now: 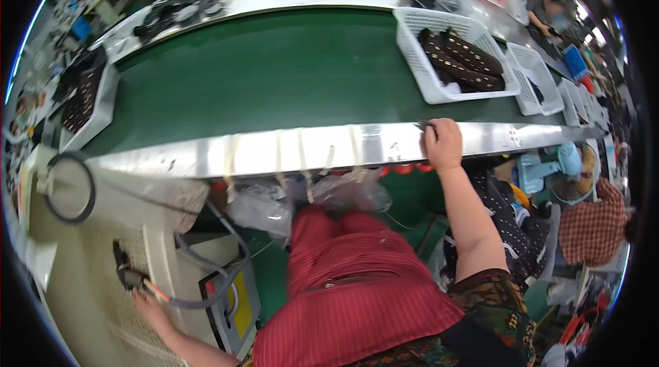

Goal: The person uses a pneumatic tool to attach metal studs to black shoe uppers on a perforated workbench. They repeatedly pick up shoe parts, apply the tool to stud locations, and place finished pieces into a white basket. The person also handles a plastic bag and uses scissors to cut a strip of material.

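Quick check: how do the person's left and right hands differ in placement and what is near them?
The left hand is low at the picture's left, over a beige perforated surface; the right hand rests on the metal edge of the green belt.
The left hand is by a dark tool, contact unclear; the right hand has a small dark piece at its fingers.
Both are bare.

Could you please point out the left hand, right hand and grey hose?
Left hand (149, 307): head view, back of hand.
Right hand (446, 144): head view, back of hand.
Grey hose (192, 304): head view, lower stretch.
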`<state>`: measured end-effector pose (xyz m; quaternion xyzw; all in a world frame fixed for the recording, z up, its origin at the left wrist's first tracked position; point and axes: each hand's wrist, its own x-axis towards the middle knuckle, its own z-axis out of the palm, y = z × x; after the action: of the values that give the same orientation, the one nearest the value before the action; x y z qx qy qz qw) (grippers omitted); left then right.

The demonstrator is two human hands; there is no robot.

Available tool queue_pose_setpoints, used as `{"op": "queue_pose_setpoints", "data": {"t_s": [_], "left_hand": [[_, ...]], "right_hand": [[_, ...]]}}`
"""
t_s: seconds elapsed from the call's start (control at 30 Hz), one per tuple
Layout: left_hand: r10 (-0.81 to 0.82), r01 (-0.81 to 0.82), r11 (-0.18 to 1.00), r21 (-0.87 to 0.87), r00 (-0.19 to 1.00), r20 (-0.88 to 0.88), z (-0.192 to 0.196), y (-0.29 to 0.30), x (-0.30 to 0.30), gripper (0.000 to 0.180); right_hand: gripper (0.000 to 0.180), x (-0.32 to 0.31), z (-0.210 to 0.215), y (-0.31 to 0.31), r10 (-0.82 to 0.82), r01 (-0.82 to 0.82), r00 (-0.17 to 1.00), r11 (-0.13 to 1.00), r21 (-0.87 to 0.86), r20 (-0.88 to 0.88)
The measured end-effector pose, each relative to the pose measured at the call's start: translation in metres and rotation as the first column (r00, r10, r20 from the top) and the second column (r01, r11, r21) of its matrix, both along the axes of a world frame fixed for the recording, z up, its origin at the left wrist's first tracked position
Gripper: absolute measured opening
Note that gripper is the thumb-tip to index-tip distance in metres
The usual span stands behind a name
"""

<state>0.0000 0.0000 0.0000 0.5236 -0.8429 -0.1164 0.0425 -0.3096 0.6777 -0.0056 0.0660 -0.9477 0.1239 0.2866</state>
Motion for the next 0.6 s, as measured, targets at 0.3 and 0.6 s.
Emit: {"op": "queue_pose_setpoints", "data": {"t_s": [0.3,0.6], "left_hand": [[0.297,-0.304,0.948,-0.092,0.951,-0.085,0.043,0.058,-0.038,0.045],[0.299,-0.299,0.948,-0.106,0.954,-0.023,0.045,0.064,-0.043,0.040]], "right_hand": [[0.023,-0.012,-0.021,0.000,-0.025,0.026,0.996,1.000,-0.018,0.080],[0.022,-0.010,-0.001,0.006,0.046,-0.057,0.978,0.997,0.046,0.201]]}}
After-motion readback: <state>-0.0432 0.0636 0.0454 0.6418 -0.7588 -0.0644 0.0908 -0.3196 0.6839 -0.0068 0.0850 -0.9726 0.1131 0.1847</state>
